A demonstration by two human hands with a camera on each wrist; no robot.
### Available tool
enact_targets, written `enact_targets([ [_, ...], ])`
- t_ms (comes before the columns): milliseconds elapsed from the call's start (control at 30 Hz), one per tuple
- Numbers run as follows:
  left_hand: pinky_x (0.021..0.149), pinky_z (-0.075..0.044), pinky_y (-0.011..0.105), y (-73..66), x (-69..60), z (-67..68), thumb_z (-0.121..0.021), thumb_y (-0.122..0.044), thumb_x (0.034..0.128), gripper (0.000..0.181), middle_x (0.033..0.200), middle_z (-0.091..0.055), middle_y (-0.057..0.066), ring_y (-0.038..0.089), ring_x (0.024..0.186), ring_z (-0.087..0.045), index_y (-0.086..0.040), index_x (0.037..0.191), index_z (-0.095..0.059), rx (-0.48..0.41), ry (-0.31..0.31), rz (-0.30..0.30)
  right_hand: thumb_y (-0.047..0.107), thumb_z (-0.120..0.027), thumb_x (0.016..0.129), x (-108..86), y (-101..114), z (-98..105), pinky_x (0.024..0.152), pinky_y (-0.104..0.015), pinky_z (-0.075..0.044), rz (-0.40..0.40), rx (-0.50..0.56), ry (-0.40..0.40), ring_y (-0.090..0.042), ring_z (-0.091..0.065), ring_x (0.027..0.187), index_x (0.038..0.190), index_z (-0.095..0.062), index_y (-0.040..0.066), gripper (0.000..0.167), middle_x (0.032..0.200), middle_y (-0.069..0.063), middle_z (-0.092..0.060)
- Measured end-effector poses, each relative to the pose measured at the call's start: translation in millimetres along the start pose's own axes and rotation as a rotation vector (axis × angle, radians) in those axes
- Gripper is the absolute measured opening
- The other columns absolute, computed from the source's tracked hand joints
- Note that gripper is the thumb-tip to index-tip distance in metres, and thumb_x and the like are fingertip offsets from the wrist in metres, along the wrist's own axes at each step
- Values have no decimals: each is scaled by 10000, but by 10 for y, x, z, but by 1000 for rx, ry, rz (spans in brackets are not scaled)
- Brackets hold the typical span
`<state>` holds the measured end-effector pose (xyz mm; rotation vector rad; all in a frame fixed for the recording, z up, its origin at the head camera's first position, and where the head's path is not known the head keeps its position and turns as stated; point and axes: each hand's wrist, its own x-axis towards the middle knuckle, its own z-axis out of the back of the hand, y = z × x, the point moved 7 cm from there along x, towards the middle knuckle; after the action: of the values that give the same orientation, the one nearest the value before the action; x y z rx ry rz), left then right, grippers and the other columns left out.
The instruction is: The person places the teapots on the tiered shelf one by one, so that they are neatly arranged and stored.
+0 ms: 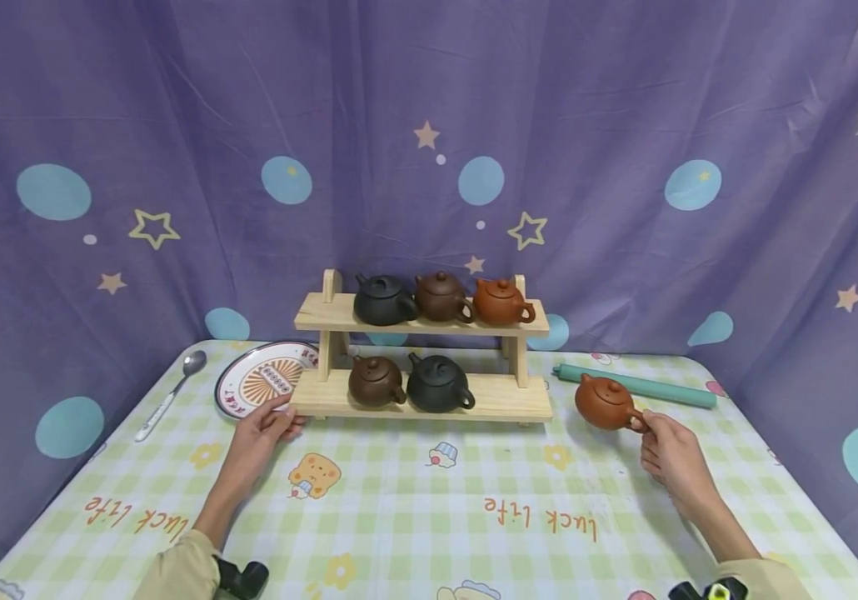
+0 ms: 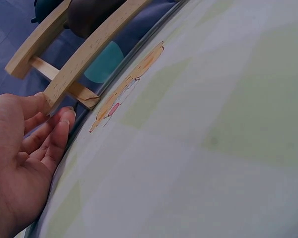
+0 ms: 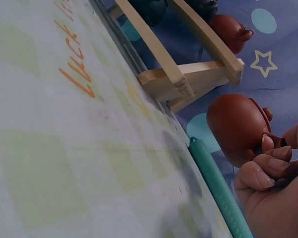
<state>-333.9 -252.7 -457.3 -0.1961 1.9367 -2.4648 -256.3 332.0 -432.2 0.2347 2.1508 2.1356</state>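
Note:
A reddish-brown clay teapot [image 1: 603, 402] hangs above the tabletop on the right. My right hand [image 1: 675, 460] pinches it by its handle; the curled fingers also show in the right wrist view beside the teapot [image 3: 238, 129]. At the centre stands a two-tier wooden rack [image 1: 421, 407]. My left hand [image 1: 258, 442] pinches the left end of its lower board, thumb on the edge and fingers below, as the left wrist view shows. The upper board bears a black teapot [image 1: 382, 302], a dark brown one and an orange-brown teapot [image 1: 502, 303]. Below sit a brown teapot [image 1: 375, 382] and a black teapot [image 1: 438, 385].
A patterned plate [image 1: 230, 390] lies partly behind the rack's left end, with a spoon [image 1: 171, 397] farther left. Behind the held teapot lies a green rod-like object [image 1: 654, 387]. A checked cloth [image 1: 414, 517] covers the table; a purple curtain [image 1: 586, 108] hangs behind.

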Motion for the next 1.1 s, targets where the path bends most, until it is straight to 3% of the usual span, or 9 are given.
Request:
enact_targets([
  [1100,823,-586,188,22,15,5,-535,-171,1102,474,1137,-703,187,57,857,-689,42,1515,-445,9,0,24,239,-426,1133,26,184,-372,503,-391,-123,35,70,74,-35,-295,491,922,-614,53,338,573,70,-348],
])
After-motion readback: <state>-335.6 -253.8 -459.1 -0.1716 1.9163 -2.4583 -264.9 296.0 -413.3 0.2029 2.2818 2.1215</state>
